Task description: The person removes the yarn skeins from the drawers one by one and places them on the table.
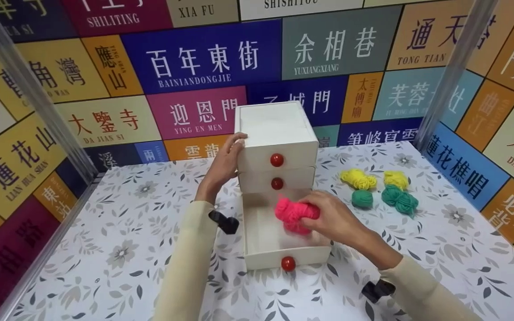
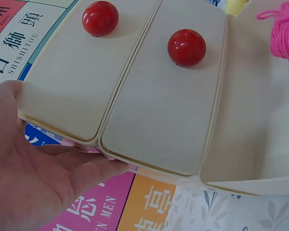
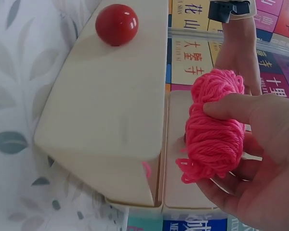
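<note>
A white cabinet of small drawers [image 1: 277,125] with red ball knobs stands on the table, its bottom drawer [image 1: 266,258] pulled out. Against the cabinet's upper left side rests my left hand [image 1: 227,160], its fingers extended along that side in the left wrist view. My right hand [image 1: 335,218] pinches a bundle of hot pink yarn [image 3: 214,130] between thumb and fingers, over the pulled-out drawer. Some pink also shows inside the drawer in the right wrist view, mostly hidden by the drawer's walls.
Right of the cabinet lie yellow yarn bundles [image 1: 358,179] and green yarn bundles [image 1: 400,199]. A leaf-patterned cloth [image 1: 123,254] covers the table. Behind it stands a wall of coloured panels [image 1: 203,58] with lettering, and clear upright strips [image 1: 451,76] mark the corners.
</note>
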Demonstrator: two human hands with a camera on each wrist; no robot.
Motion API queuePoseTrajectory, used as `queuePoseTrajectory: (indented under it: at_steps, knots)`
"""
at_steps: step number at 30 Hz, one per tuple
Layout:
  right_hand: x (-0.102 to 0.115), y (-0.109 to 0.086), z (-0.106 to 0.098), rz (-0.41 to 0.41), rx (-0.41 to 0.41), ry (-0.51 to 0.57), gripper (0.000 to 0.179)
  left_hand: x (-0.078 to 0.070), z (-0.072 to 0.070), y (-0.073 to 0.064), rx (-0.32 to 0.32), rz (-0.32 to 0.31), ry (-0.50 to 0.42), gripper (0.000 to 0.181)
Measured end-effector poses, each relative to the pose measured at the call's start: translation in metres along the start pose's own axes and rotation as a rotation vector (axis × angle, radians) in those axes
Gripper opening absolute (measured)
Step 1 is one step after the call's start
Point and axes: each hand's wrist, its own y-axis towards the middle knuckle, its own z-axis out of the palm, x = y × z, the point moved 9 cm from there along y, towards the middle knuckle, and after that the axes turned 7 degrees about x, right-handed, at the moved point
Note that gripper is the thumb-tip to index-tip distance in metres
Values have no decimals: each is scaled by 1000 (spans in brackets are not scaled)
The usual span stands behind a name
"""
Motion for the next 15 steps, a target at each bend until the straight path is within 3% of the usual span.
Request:
queuePoseTrajectory:
  at_steps: [8,15]
  knots:
    - [-31,-19,-28,32,-102,-59,32,-1,2,0,7,7,13,35]
    - [-64,-30,-42,99,-109,-48,33,0,2,-1,8,21,2,35]
